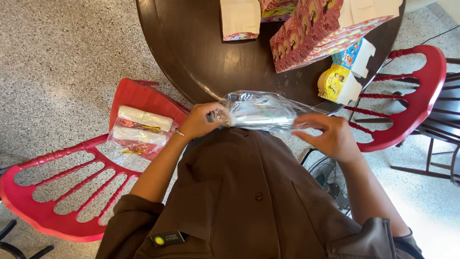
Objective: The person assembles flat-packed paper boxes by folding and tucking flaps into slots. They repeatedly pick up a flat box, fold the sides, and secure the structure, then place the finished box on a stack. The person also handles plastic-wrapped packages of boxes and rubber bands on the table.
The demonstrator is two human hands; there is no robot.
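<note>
A clear crinkled plastic bag point(261, 111) with a pale roll-shaped thing inside is held level at the near edge of the round dark wooden table point(201, 52). My left hand point(200, 121) grips the bag's left end, fingers closed on the bunched plastic. At the bag's right end, my right hand point(330, 135) pinches the plastic between its fingers. What the bag holds is blurred by glare.
A red chair point(57, 192) at my left carries clear packs of white rolls point(141, 130). A second red chair point(412, 100) stands at the right. Colourful cartons point(311, 33) and a yellow and blue carton point(342, 79) lie on the table. A fan point(328, 180) sits on the floor.
</note>
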